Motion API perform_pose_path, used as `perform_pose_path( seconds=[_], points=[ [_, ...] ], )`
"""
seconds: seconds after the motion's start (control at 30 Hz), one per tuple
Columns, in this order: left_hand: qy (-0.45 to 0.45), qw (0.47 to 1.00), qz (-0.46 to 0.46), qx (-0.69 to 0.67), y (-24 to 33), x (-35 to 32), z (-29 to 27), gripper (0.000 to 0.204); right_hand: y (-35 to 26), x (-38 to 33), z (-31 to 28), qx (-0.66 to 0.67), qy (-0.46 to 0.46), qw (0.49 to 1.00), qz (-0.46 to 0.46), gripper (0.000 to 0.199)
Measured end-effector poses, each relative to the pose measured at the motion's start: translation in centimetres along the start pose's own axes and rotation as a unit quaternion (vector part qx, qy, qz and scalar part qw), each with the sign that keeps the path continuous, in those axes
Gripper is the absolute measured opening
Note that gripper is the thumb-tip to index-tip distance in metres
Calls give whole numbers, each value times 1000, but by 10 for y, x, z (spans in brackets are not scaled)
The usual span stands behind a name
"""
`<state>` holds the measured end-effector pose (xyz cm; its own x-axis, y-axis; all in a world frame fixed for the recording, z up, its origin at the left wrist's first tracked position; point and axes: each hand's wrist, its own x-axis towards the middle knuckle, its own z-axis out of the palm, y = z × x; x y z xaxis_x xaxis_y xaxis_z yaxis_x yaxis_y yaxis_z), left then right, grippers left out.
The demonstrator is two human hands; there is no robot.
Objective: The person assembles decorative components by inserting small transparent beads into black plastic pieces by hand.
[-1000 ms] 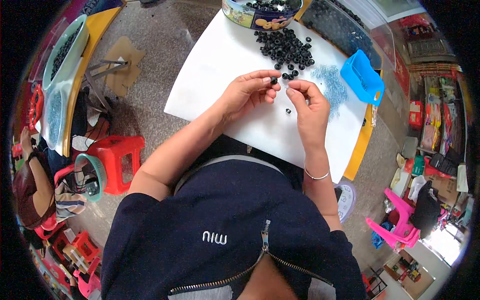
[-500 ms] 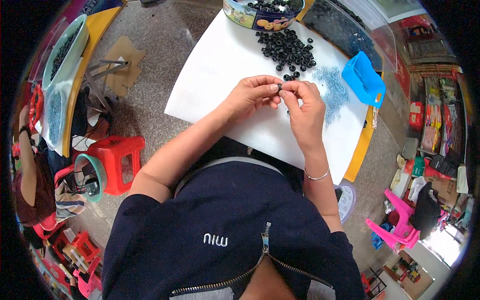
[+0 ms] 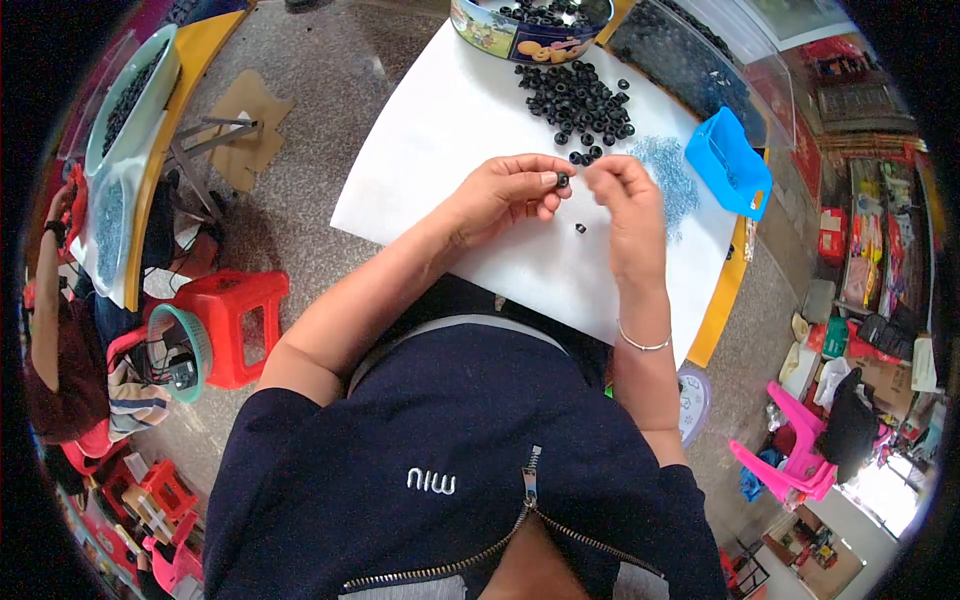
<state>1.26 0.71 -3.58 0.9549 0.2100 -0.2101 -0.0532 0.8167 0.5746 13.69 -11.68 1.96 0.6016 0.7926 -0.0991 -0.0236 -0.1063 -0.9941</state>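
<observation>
Head view: hands, left (image 3: 505, 190) pinching black ring (image 3: 562, 180), right (image 3: 625, 190) curled.

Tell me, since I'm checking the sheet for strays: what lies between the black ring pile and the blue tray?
In the head view, a patch of tiny pale blue bits lies on the white sheet between the black ring pile and the blue tray.

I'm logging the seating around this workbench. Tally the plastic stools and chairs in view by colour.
Red stool: 1
Pink chairs: 1, possibly more stacked; too small to tell
Total: 2 that can be told apart. Smaller red and pink items at the lower left rim are too distorted to count. Both hands work at the white table, well away from them.
</observation>
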Motion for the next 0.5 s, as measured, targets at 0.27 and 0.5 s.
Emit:
perform_pose_path(
  seconds=[0.27, 0.5],
  points=[
    [11, 999, 10, -30, 1, 3, 0, 28, 23, -32, -27, -290, 133, 939, -128, 10],
    [-8, 1000, 20, -19, -3, 6, -5, 26, 34, -46, -12, -417, 63, 893, -155, 12]
  ],
)
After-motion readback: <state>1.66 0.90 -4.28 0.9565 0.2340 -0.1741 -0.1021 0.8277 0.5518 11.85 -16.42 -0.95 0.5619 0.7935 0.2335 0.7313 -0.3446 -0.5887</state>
